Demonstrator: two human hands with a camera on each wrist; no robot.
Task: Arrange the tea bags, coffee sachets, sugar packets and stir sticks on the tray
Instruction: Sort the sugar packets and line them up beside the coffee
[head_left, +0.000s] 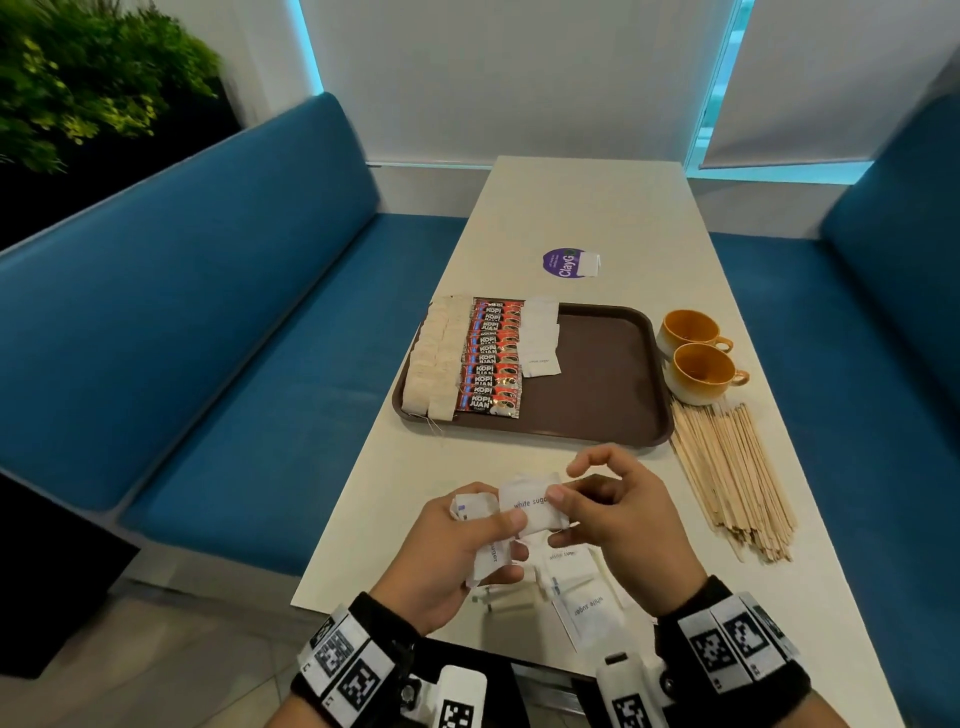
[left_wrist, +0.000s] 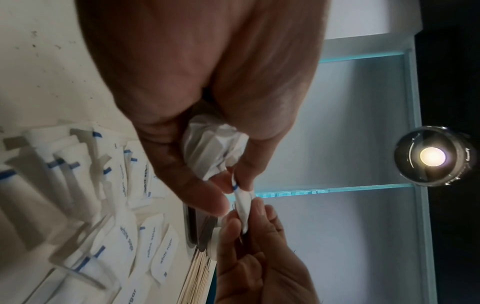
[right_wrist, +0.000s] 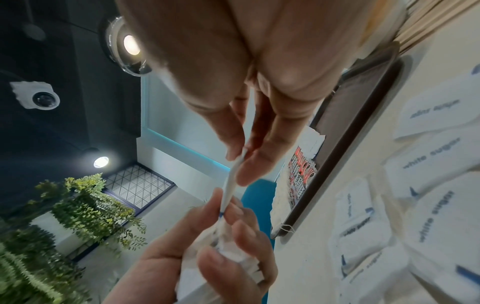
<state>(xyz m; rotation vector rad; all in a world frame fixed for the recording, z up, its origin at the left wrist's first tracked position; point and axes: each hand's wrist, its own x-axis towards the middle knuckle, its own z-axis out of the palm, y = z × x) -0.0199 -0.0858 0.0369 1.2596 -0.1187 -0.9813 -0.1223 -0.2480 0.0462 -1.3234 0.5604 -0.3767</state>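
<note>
Your left hand is curled round a crumpled bunch of white paper sugar packets, and most of that bunch is buried in your palm, so you cannot count it from the head view. Your right hand pinches one flat white sugar packet printed "white sugar" by its right end, thumb and forefinger closed on it, while your left thumb presses its other end. Both hands are raised over the near end of the long pale counter.

The wrist views show that packet only edge-on, as a thin white strip with a blue mark, so its print cannot be read there. What they add is the loose heap of more white sugar packets on the counter below your hands, which your hands and wrist bands largely cover in the head view.

Only the head view shows the whole dark brown plastic tray: a column of pale tea bags on its left, red and black coffee sachets beside them, then a short column of white sugar packets. To the tray's right lie a spread of thin wooden stir sticks on the counter, and two orange-lined cups.
</note>
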